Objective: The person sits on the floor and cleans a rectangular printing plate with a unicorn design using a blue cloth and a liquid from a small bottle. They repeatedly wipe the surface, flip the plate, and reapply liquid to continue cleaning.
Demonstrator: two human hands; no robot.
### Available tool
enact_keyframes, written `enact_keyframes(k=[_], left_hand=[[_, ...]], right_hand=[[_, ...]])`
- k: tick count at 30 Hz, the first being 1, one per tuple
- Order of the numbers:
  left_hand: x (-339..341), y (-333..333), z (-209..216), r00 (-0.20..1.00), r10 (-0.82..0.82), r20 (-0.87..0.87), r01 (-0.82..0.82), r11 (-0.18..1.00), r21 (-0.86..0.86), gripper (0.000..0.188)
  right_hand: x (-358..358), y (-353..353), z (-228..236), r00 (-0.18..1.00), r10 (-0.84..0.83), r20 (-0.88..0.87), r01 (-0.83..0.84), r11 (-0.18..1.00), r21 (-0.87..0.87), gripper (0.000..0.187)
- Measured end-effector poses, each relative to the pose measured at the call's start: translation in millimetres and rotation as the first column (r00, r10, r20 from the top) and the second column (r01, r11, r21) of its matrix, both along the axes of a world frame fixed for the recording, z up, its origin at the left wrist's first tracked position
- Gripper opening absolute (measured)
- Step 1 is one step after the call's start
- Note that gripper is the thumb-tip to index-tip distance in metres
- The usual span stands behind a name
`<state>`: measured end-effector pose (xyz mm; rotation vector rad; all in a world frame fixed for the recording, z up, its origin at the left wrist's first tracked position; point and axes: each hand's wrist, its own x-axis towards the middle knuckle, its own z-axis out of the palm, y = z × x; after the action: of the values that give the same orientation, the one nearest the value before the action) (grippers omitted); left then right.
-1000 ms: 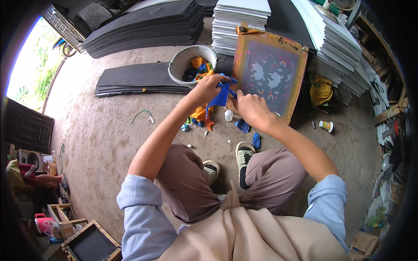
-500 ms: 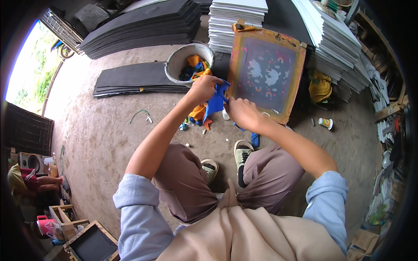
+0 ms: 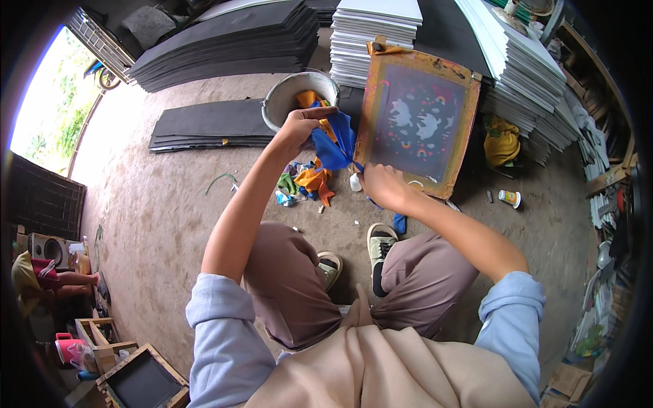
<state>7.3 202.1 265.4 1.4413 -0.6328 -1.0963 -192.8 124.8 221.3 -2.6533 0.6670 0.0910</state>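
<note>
Blue cloth [image 3: 333, 151], fanned out but unreleased, hangs beside the bucket [image 3: 275, 103], fingers of left hand [image 3: 298, 128] and right hand [image 3: 385, 185] pinched closed on it; orange cloth [image 3: 307, 99] inside lies untouched.

Rolled light-blue sleeves [image 3: 219, 299] are worn with draped beige cloth [image 3: 371, 367], mauve-brown trousers [image 3: 428, 282], a dark sock [image 3: 377, 280] and pale-green shoes [image 3: 378, 251].

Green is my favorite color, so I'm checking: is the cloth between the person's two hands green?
No, the cloth held between the left hand and right hand is blue.
</note>
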Motion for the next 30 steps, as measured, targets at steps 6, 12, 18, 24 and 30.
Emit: enact_keyframes(k=[6, 12, 18, 24, 30], left_hand=[[-38, -14, 14, 0.984, -0.170, -0.044, 0.169, 0.985, -0.037, 0.043], [-46, -10, 13, 0.996, -0.094, 0.007, 0.093, 0.995, 0.035, 0.043], [-28, -15, -28, 0.797, -0.068, 0.600, -0.040, 0.986, 0.164, 0.031], [-46, -17, -61, 0.216, -0.328, 0.920, 0.016, 0.943, 0.332, 0.030], [-15, -11, -51, 0.252, -0.252, 0.934, -0.042, 0.962, 0.271, 0.035]], right_hand=[[10, -16, -28, 0.999, -0.032, -0.006, 0.031, 0.998, -0.054, 0.027], [5, -21, -28, 0.999, -0.018, -0.032, 0.015, 0.995, -0.095, 0.019], [-4, -31, -34, 1.000, -0.027, 0.011, 0.029, 0.924, -0.382, 0.015], [-7, -36, -36, 1.000, -0.015, 0.009, 0.017, 0.857, -0.515, 0.011], [-1, -26, -33, 0.999, 0.036, 0.011, -0.024, 0.833, -0.553, 0.012]])
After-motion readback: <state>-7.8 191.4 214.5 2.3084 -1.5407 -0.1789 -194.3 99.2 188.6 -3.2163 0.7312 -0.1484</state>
